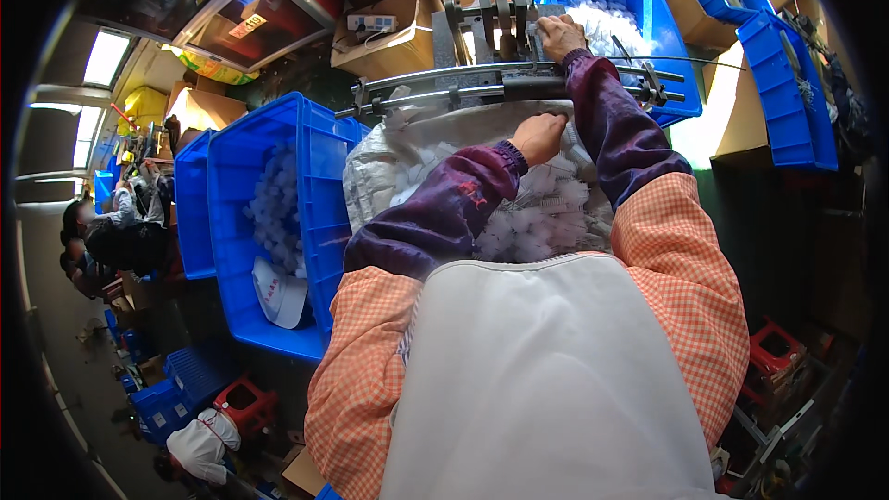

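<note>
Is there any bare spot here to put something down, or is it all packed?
Mostly packed. The sack in front is heaped with white plastic pieces, the left hand in them. The right hand rests on the crowded metal machine. The left blue crate shows bare floor by the white cap.

The crate (315,176) at the left is smooth, slightly glossy blue plastic. The small parts (542,213) look like translucent white plastic, heaped in a crinkled woven plastic sack (407,143). The machine (500,46) has dull grey metal rails. The sleeves (444,213) are shiny purple cloth; the apron (546,380) is matt white.
</note>
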`<act>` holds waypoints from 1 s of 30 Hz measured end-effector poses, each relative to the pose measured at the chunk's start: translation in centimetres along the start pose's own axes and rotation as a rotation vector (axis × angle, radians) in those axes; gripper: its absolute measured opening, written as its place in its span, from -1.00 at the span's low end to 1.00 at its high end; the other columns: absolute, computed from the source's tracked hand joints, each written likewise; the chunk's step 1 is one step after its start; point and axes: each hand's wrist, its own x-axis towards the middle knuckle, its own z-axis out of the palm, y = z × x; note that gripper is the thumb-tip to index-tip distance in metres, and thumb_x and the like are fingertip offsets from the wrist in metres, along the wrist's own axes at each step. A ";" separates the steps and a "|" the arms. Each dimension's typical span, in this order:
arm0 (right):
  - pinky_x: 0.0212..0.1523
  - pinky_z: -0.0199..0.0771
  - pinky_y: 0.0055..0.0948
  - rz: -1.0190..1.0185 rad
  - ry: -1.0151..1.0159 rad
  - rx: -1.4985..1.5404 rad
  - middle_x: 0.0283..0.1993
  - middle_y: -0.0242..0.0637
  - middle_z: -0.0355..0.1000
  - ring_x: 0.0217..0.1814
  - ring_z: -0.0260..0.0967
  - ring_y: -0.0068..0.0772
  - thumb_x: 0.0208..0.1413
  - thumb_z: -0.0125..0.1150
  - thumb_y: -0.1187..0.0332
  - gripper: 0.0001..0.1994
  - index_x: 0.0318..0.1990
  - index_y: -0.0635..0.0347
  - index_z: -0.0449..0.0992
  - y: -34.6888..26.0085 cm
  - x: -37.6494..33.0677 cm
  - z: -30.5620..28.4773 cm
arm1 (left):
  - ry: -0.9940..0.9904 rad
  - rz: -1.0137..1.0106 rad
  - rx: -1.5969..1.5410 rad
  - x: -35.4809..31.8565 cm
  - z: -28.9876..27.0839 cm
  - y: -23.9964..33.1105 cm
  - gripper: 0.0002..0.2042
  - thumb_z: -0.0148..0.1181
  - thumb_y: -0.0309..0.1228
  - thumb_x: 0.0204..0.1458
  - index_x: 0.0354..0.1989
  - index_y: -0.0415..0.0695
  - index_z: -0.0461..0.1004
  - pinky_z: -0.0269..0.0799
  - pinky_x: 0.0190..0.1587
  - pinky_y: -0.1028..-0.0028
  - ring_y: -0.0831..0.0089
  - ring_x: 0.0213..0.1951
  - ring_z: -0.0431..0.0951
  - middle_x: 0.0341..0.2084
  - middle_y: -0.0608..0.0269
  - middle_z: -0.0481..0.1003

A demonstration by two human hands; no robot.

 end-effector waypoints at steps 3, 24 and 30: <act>0.04 0.08 -0.21 0.052 -0.039 0.051 -0.05 -0.41 0.37 0.08 0.17 -0.27 0.05 -0.04 0.15 -0.74 -0.13 -0.09 0.44 0.5 0.4 0.2 | 0.008 -0.049 0.007 -0.3 -1.3 1.1 -0.80 -0.08 -0.57 -0.16 -0.30 -0.28 0.32 0.39 -0.34 0.16 -0.02 -0.36 0.48 -0.43 -0.12 0.45; 0.02 0.01 -0.16 -0.033 0.061 0.023 -0.25 -0.30 0.44 0.01 0.26 -0.31 0.03 0.00 0.17 -0.80 -0.27 -0.01 0.46 -0.1 -0.2 -0.3 | 0.043 0.078 0.026 -1.6 -0.6 0.4 -0.76 -0.05 -0.57 -0.16 -0.26 -0.21 0.41 0.39 -0.23 0.24 0.05 -0.29 0.47 -0.34 -0.05 0.43; 0.01 0.02 -0.23 -0.021 0.047 0.116 -0.27 -0.33 0.45 -0.02 0.28 -0.34 0.02 0.03 0.15 -0.80 -0.28 -0.06 0.49 0.7 0.2 0.3 | 0.050 0.083 0.020 -1.8 -0.5 0.2 -0.75 -0.04 -0.56 -0.15 -0.24 -0.19 0.43 0.39 -0.24 0.25 0.06 -0.30 0.48 -0.35 -0.04 0.44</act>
